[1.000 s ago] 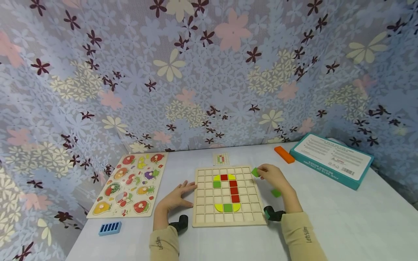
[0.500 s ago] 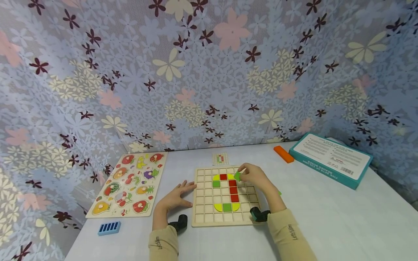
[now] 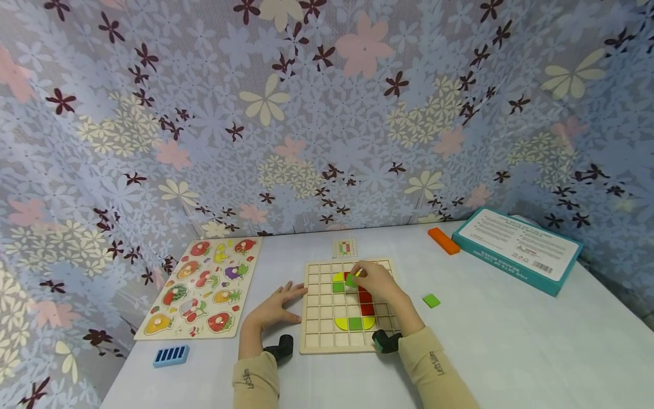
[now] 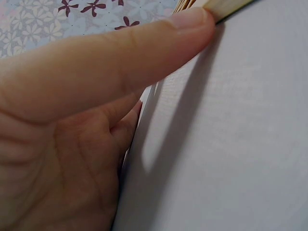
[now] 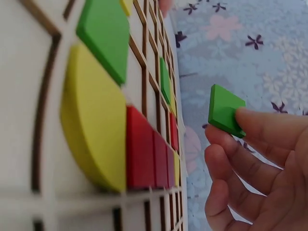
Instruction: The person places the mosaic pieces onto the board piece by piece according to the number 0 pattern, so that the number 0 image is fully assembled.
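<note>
Between thumb and fingertips my right hand (image 3: 377, 281) pinches a green square tile (image 5: 225, 110), held over the upper part of a wooden grid board (image 3: 318, 329). Yellow rounded corner pieces, such as the near one (image 5: 94, 120), sit in the grid. A column of red tiles (image 3: 367, 302) lies partly under the right hand in the head view. Another green tile (image 3: 355, 324) is set in the bottom row of the pattern. My left hand (image 3: 273, 309) rests at the board's left edge, fingers spread, with the thumb (image 4: 144, 53) touching the rim.
A small pattern card (image 3: 346, 248) lies behind the board. One loose green tile (image 3: 431, 300) is on the table to the right. Further off are an orange block (image 3: 443, 241) and a teal box (image 3: 518, 250). On the left are a fruit puzzle (image 3: 204, 289) and a blue slotted piece (image 3: 171, 356).
My right hand has carried the green tile leftward from beside the board to over its upper rows. The loose green tile is uncovered now. My left hand has stayed put.
</note>
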`<state>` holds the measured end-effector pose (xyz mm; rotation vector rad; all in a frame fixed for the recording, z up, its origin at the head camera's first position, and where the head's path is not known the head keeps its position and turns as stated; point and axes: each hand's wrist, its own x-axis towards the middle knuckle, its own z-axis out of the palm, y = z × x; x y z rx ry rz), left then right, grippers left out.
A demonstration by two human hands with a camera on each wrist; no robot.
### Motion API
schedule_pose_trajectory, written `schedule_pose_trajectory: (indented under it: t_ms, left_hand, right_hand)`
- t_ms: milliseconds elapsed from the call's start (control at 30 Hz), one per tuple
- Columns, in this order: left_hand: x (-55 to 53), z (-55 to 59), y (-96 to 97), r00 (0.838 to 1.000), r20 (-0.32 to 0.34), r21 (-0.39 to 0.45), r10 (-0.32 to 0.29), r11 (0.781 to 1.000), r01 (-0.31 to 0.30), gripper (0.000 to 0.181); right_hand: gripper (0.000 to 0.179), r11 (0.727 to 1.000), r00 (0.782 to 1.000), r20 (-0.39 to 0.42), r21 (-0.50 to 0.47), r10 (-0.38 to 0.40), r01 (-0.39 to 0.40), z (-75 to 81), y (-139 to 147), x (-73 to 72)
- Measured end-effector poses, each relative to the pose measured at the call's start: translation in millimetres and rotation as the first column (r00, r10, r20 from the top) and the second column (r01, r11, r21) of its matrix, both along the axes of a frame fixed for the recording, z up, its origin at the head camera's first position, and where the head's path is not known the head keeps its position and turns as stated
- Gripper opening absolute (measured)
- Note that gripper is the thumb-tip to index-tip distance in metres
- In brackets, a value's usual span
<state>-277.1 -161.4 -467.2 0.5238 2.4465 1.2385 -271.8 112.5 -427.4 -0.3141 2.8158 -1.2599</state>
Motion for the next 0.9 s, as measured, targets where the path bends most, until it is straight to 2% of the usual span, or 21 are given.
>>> schedule_pose_trajectory:
  t_ms: [233,567,900]
  left_hand:
    - [0.0,-1.6,-0.5,1.0,0.001,-0.013,0.012,1.0,-0.012,0.073]
    - [0.6,2.6,0.2,1.0,0.0,-0.006,-0.001,1.0,0.001,0.073]
    - [-0.5,0.2,-0.5,1.0,-0.008,-0.004,-0.007,1.0,0.007,0.073]
  right_hand:
    - [0.007,1.0,1.0,-0.007,-0.002,-0.017,0.017,-3.8,-15,2.1]
    - [0.009,0.998,0.998,0.045,0.057,0.033,-0.035,-6.4,-27,2.4]
    - [0.007,0.987,0.997,0.043,0.142,0.065,-0.071,-5.2,-30,1.2]
